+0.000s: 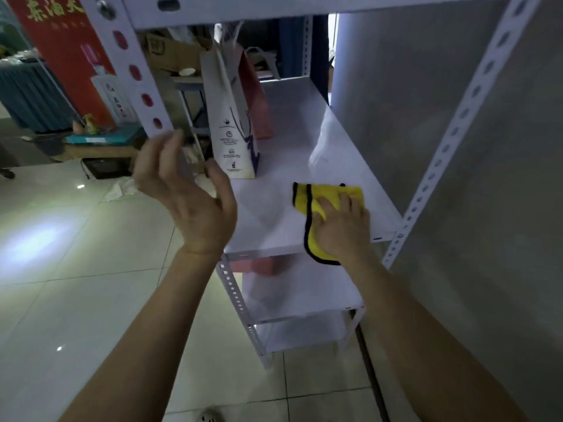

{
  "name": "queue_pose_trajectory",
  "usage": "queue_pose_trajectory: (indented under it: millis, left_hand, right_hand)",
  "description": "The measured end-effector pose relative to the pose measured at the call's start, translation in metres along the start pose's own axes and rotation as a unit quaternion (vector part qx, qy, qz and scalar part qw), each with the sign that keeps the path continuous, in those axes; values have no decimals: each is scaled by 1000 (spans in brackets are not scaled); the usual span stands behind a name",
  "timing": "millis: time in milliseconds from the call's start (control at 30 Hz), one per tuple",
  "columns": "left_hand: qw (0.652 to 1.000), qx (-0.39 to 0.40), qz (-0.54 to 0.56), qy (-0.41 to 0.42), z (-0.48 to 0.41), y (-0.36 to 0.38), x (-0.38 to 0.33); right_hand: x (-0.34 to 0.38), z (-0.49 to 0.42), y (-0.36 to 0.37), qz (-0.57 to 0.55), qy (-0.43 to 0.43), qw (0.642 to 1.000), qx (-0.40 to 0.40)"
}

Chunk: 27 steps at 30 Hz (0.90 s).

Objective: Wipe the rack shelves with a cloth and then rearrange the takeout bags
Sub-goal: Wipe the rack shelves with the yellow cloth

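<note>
A white metal rack stands before me, its middle shelf [289, 178] at hand height. My right hand [342, 226] presses a yellow cloth [323, 196] with black trim flat onto the shelf's front right part, fingers spread. My left hand [185, 190] is raised at the rack's front left post [134, 71], fingers relaxed, holding nothing. A white paper takeout bag [228, 123] stands upright on the left of the shelf. Directly behind it stands a red bag [257, 99]. A clear plastic bag [323, 141] lies against the wall side of the shelf.
A grey wall [426, 117] runs along the rack's right side. Lower shelves [304, 293] sit beneath, with a pink item [262, 266] on one. Pale floor tiles [76, 269] spread to the left. A red poster [67, 50] and cartons stand behind the rack.
</note>
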<state>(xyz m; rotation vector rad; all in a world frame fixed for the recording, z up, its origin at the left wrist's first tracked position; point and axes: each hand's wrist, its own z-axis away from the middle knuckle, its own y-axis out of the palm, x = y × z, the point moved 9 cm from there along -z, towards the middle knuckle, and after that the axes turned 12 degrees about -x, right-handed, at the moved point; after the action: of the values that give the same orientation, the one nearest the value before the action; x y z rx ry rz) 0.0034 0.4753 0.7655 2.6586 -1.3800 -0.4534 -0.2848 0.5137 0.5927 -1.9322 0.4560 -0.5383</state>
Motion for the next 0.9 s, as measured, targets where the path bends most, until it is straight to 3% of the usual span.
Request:
queue_pose_trajectory:
  millis: [100, 200, 267, 367, 600, 733, 833, 900]
  left_hand:
    - [975, 208, 53, 57, 58, 41, -34]
    - [905, 424, -35, -14, 125, 87, -11]
    - [860, 498, -97, -58, 157, 97, 16]
    - [838, 522, -131, -89, 177, 96, 39]
    - [834, 526, -151, -73, 178, 93, 36]
    - [827, 535, -149, -79, 175, 92, 33]
    - [824, 540, -152, -81, 177, 92, 34]
    - [823, 540, -156, -80, 177, 92, 34]
  right_hand:
    - [-57, -11, -3, 25, 79, 997, -7]
    - [-58, -27, 9, 22, 85, 996, 3]
    - [-53, -50, 15, 20, 82, 996, 1]
    - [-42, -106, 32, 14, 73, 997, 11]
    - [14, -209, 79, -10, 32, 997, 74]
    - [22, -145, 59, -36, -10, 996, 77]
    - [21, -42, 16, -32, -48, 998, -34]
    - [18, 8, 2, -49, -51, 996, -62]
